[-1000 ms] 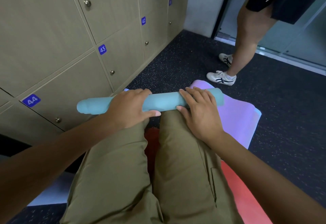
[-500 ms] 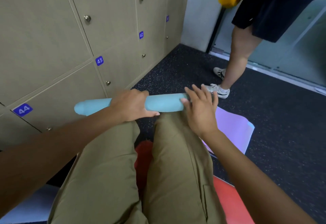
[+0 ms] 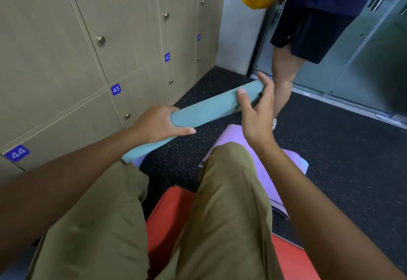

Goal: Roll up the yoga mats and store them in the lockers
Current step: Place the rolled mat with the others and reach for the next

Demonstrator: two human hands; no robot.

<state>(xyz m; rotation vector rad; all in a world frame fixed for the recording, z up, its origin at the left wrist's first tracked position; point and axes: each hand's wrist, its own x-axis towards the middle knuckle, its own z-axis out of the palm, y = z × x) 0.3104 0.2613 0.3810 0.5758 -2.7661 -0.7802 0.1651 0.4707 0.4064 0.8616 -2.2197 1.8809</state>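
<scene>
The left hand holds the rolled teal mat near its low end. The right hand holds its high end, thumb on top.

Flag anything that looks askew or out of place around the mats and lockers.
The lilac mat lies flat and unrolled on the floor, its edge curling. A red mat also lies flat beneath the knees. The teal rolled mat is held at a slant by the left hand and right hand.
</scene>
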